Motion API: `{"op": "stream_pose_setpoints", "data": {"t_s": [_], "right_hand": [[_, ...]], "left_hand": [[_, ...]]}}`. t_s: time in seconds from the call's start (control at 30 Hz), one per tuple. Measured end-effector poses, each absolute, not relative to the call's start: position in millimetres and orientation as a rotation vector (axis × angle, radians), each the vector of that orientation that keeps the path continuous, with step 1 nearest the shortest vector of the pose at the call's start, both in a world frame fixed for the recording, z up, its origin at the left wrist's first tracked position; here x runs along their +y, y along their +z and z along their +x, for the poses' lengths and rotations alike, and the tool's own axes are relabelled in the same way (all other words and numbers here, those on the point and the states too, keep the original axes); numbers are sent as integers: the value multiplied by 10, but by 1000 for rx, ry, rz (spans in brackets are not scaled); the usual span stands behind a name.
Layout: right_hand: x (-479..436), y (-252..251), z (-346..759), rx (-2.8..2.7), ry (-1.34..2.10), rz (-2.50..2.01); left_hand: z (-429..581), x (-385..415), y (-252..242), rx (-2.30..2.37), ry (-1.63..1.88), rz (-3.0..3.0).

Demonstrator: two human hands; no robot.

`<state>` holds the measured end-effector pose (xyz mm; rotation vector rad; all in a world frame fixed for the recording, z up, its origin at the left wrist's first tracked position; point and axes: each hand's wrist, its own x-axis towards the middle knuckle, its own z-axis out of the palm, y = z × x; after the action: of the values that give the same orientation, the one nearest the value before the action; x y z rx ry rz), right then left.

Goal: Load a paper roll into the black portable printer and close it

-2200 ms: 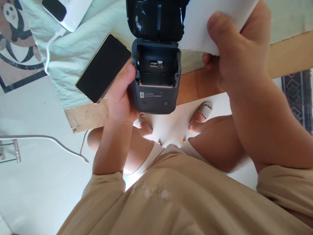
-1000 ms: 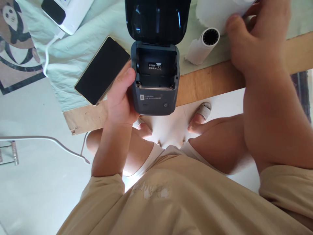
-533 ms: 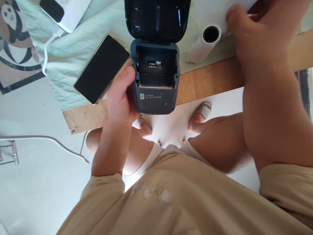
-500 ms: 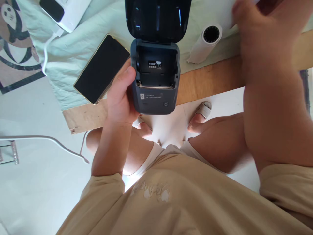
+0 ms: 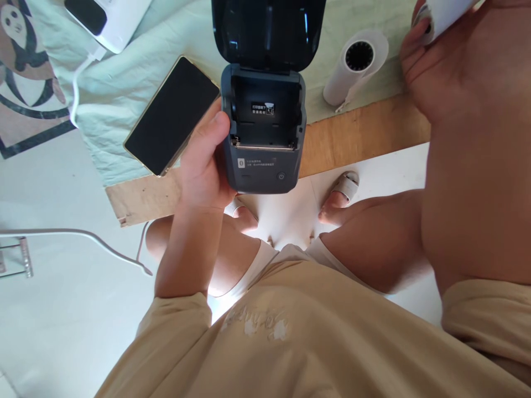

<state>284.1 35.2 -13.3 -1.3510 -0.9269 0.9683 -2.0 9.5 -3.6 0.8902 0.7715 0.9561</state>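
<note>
Gaping open, dark printer (image 5: 265,130); glossy lid (image 5: 267,33)

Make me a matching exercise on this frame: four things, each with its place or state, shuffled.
Things:
1. printer
2. phone
3. untouched roll
4. right hand

Places and states:
A. between the printer and the right hand
B. lid open, in the left hand
C. holding a white roll at the picture's top edge
D. lying flat, dark screen up

Pairs: 1-B, 2-D, 3-A, 4-C
</note>
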Motion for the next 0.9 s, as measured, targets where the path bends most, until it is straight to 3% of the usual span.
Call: {"op": "stream_pose_setpoints", "data": {"t_s": [0.1,0.27,0.9], "right_hand": [[318,3,2709,-583,1080,-1294],[293,94,2700,-492,1155,-1451],[285,137,2680,-549,1242,-1449]], "left_hand": [[-16,95,-9,772,939,883],[-14,100,-33,708,970,867],[-6,83,-8,715,981,838]]}}
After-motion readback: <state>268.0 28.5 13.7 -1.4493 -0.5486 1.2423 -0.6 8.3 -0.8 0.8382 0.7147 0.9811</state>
